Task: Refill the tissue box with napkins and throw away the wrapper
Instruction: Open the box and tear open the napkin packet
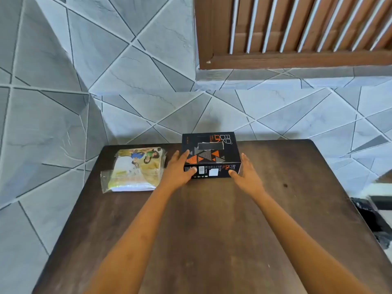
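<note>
A black tissue box with orange and grey triangles lies flat at the far edge of the dark wooden table; its top slot looks dark. My left hand rests against the box's left near corner, thumb on the front face. My right hand touches the right near corner, fingers spread. Neither hand has lifted the box. A wrapped pack of napkins in clear printed plastic lies to the left of the box, apart from my hands.
Grey tiled walls close the table in at the back and left. A brown louvred shutter hangs at the upper right. Something dark and white, like a bag, sits off the table's right edge.
</note>
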Available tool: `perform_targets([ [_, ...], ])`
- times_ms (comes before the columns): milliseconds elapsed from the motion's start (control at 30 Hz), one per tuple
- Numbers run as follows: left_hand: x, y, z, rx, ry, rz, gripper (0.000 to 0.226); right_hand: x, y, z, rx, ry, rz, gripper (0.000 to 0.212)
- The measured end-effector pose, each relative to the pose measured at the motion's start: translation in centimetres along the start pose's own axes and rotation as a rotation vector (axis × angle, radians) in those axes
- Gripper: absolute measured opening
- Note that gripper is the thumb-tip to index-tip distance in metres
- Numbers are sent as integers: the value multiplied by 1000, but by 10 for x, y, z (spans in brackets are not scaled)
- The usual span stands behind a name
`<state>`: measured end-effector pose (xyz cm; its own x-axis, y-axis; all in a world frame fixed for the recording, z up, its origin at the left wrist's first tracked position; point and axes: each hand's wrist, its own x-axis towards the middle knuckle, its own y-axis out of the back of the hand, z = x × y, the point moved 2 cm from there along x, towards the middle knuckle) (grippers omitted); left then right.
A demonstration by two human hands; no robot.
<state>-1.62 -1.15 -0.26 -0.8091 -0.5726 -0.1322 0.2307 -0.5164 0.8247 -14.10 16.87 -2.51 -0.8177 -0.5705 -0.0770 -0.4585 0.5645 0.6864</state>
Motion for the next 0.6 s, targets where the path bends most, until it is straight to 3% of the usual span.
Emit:
perform_targets([
  [133,11,-6,-5,100,64,-190,73,15,-6,3,-41,-68,-126,73],
  [233,13,-12,-5,110,71,-176,72,15,-10,6,-36,-46,-131,74],
  [367,0,-16,1,76,84,-99,66,4,-7,14,-3,-52,-58,66],
  [600,-79,-34,8,61,91,-85,60,-68,9,33,66,-75,255,32],
])
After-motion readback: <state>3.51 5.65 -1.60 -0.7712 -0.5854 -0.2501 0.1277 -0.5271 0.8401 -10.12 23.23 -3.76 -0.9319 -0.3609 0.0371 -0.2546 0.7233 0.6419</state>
